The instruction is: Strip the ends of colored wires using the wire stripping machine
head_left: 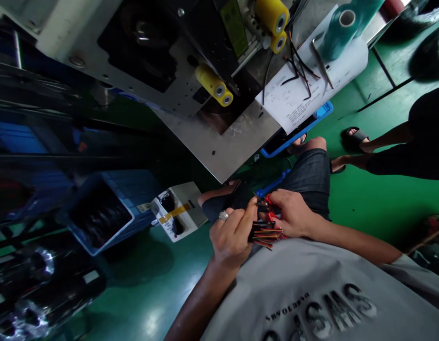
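My left hand [232, 232], with a ring on one finger, is closed round a bundle of thin wires [266, 236] in red, black and yellow. Their ends stick out toward my shirt. Fingers wrapped, my right hand [292, 213] grips small red-handled pliers [270, 216]. The jaws of the pliers are close to the left fingertips, at the far end of the bundle. Whether the jaws touch a wire is too small to make out. Both hands are held over my lap, in front of my grey shirt.
A machine with yellow rollers [214, 85] stands on a metal table [223, 158] ahead. Papers [294, 104], loose wires and a green film roll [335, 35] lie there. A blue crate [132, 208] and white box [191, 206] stand left. Another person's legs [390, 151] are right.
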Action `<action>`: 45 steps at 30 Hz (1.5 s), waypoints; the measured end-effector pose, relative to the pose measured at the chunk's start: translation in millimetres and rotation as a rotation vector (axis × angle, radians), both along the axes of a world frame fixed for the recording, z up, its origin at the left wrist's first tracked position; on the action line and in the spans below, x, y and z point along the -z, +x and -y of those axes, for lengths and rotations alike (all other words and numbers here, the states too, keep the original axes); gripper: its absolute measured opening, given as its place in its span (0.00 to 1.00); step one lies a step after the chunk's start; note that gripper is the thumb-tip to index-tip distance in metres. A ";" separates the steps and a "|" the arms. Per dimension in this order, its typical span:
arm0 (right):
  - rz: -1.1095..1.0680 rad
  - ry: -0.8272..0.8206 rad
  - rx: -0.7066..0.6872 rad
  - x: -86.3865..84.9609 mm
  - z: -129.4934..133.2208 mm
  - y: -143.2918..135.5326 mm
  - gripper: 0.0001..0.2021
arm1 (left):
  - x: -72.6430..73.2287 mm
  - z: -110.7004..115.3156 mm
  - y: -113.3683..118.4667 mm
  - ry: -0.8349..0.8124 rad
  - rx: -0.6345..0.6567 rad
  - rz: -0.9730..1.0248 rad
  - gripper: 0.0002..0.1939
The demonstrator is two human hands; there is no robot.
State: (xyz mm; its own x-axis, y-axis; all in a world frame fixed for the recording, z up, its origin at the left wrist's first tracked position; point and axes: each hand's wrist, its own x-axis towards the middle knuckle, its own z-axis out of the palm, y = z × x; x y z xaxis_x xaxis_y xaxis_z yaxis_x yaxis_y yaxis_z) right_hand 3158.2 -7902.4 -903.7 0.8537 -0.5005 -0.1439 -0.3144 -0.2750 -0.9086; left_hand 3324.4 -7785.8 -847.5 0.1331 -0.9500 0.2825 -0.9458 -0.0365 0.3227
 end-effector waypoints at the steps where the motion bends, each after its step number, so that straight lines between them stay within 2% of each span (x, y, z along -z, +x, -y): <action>1: 0.008 0.008 -0.001 0.8 0.2 0.3 0.16 | 0.6 0.1 0.2 0.005 -0.004 -0.014 0.19; 4: 0.028 0.025 0.000 2.4 0.7 0.7 0.18 | 2.2 0.4 0.8 0.008 -0.001 -0.024 0.17; 10: 0.041 0.079 0.005 2.3 1.4 1.2 0.21 | 1.9 1.0 2.1 0.050 0.045 -0.014 0.21; 14: 0.022 0.109 -0.019 2.1 3.1 1.4 0.20 | 2.4 4.1 4.0 -0.009 0.069 0.025 0.21; 20: -0.024 0.151 -0.071 -0.3 8.6 0.6 0.17 | 3.5 5.8 6.0 0.002 0.039 -0.010 0.13; 28: -0.040 0.158 -0.132 -2.7 12.5 -0.4 0.18 | 0.9 6.2 5.5 0.008 0.020 -0.046 0.04; 38: -0.025 0.136 -0.220 -8.2 18.9 -0.1 0.15 | 0.7 -0.5 12.2 0.000 0.111 0.040 0.10; 45: -0.001 0.085 -0.244 -6.6 22.5 1.2 0.14 | 2.0 2.7 11.9 -0.002 0.097 -0.042 0.08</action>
State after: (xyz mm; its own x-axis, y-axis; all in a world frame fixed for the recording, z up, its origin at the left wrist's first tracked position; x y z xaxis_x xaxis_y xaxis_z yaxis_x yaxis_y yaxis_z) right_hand 3159.4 -7924.9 -897.1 0.9475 -0.2658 -0.1776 -0.2491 -0.2658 -0.9313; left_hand 3336.3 -7788.5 -849.5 0.0526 -0.9585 0.2803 -0.9304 0.0549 0.3624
